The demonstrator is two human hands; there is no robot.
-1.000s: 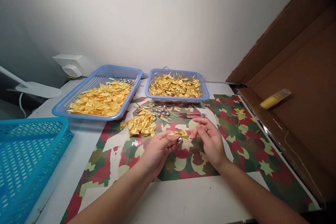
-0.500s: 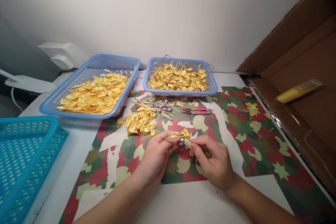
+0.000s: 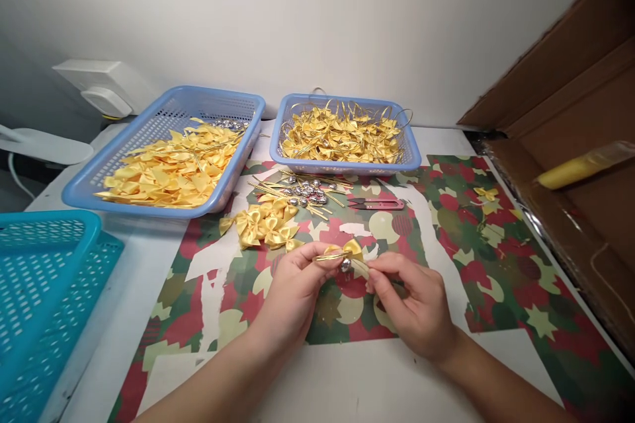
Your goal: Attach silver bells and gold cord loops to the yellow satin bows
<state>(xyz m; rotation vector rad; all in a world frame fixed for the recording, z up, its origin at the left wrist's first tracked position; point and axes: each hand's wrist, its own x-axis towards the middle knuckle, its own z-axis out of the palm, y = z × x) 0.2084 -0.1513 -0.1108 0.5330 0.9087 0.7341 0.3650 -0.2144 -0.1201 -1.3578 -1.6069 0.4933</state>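
Note:
My left hand [image 3: 296, 287] pinches a small yellow satin bow [image 3: 350, 250] with a thin gold cord and a silver bell [image 3: 346, 266] hanging under it. My right hand [image 3: 414, 301] is closed in a pinch at the bow's right side, fingertips touching it. Both hands hover over the patterned red-and-green paper [image 3: 446, 231]. Just beyond them lie a heap of yellow bows [image 3: 262, 225], loose silver bells with gold cords [image 3: 305, 192] and red thread snips [image 3: 380, 203].
A blue basket [image 3: 99, 188] of flat yellow bows stands at the back left, another blue basket [image 3: 411, 158] of corded bows behind centre. A teal basket [image 3: 44, 277] is at the left edge. A cardboard box [image 3: 570, 112] with a yellow tube [image 3: 575, 168] is at the right.
My right hand went from open beside the bow to a pinch on its right end. The view tilted, so everything sits a little higher in frame.

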